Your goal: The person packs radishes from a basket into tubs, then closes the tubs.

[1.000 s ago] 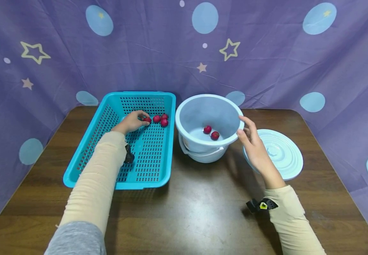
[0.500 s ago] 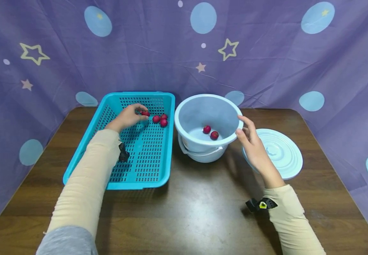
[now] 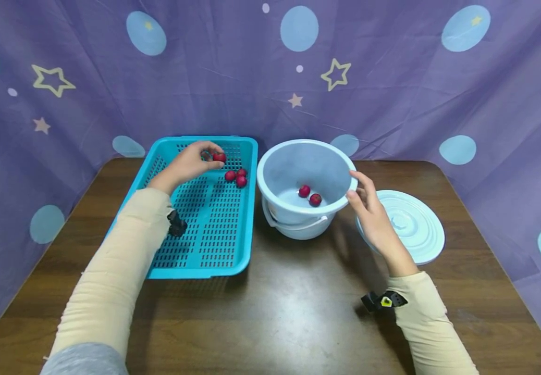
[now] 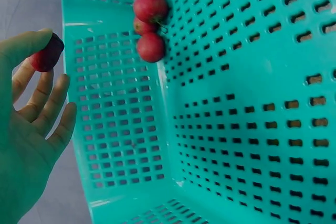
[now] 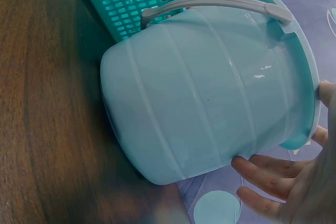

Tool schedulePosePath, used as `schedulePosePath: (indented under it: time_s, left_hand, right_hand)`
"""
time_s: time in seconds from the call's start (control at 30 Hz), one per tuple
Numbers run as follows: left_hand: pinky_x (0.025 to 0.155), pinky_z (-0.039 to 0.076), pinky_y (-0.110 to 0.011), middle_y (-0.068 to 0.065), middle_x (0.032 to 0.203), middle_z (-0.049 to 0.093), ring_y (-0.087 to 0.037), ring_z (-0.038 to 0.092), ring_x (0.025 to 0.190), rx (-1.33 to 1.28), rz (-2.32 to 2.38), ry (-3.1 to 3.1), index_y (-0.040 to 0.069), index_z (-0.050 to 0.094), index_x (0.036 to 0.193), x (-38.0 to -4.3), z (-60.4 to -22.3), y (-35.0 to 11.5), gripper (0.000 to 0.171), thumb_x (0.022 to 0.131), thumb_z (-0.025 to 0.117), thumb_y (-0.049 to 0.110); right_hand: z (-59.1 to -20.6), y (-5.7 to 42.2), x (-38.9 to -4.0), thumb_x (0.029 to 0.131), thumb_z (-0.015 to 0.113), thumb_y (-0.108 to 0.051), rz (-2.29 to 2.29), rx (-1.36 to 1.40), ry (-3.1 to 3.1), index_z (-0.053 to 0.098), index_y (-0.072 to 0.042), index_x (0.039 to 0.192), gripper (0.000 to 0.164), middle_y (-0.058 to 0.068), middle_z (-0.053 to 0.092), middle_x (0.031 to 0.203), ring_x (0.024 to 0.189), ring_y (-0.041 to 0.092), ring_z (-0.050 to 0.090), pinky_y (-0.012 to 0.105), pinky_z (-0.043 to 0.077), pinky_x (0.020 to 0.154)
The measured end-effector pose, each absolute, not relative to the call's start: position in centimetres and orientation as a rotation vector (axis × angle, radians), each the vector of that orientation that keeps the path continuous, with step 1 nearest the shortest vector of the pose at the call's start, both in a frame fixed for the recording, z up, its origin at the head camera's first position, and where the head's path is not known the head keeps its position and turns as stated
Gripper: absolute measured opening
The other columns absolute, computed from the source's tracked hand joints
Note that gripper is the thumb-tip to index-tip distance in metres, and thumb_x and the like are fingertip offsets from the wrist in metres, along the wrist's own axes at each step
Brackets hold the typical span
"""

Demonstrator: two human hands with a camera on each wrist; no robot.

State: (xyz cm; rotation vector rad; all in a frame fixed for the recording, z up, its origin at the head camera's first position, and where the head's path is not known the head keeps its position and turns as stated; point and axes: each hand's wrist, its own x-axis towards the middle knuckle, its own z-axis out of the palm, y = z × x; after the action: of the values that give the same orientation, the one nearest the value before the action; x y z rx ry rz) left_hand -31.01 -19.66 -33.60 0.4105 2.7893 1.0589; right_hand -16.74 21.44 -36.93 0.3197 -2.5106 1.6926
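Between thumb and fingers, my left hand (image 3: 189, 162) pinches a small round red fruit or vegetable (image 3: 219, 157) over the back of the turquoise basket (image 3: 254, 219). The left wrist view shows the held piece (image 4: 48, 55) beside the basket's rim. Several more red pieces (image 3: 241, 180) lie together by the basket's right wall. My right hand (image 3: 374, 213) holds the rim of the light blue bucket (image 3: 294, 229), thumb and index finger at the edge. Its other fingers (image 5: 268, 179) lie by the outer wall. Two red pieces (image 3: 315, 199) rest on the bucket's bottom.
A round light blue lid (image 3: 416, 229) lies on the wooden table (image 3: 280, 317), to the right of the bucket. The bucket's handle (image 3: 298, 226) hangs down in front. Behind the table hangs a purple curtain (image 3: 233, 67) with stars and dots.
My left hand has lifted the red piece up from the basket floor, away from the others, toward the back rim. The right hand has stayed at the bucket rim.
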Motion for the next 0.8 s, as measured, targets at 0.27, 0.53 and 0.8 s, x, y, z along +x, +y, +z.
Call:
schedulePosePath:
  time_s: [0.27,0.53,0.8]
  left_hand:
    - [0.087,0.044,-0.047,-0.008,0.117,0.056,-0.028,0.051,0.109,0.541,1.094,2.829,0.011,0.063,0.126,-30.0,-32.4,-18.9,0.035,0.094,0.070,0.024]
    - [0.094,0.041,-0.046,-0.007,0.115,0.056,-0.025,0.052,0.107,0.649,1.120,2.841,0.012,0.063,0.126,-28.5,-30.2,-17.7,0.036,0.094,0.070,0.026]
    - [0.093,0.042,-0.041,0.000,0.113,0.057,-0.020,0.052,0.104,0.804,1.162,2.842,0.016,0.064,0.123,-27.8,-28.7,-16.4,0.035,0.092,0.073,0.028]
  right_hand:
    - [-36.9,21.4,-16.7,0.106,0.044,-0.036,1.683,0.317,-2.521,0.025,-0.028,0.155,0.053,0.027,0.045,0.141,0.130,0.037,0.046,0.057,0.030,0.109]
    - [-36.9,21.4,-16.6,0.106,0.044,-0.036,1.688,0.318,-2.522,0.025,-0.029,0.155,0.053,0.027,0.045,0.142,0.131,0.036,0.045,0.056,0.029,0.109]
    - [-37.0,21.4,-16.7,0.106,0.043,-0.035,1.695,0.317,-2.505,0.026,-0.028,0.155,0.053,0.028,0.045,0.141,0.130,0.037,0.045,0.057,0.029,0.109]
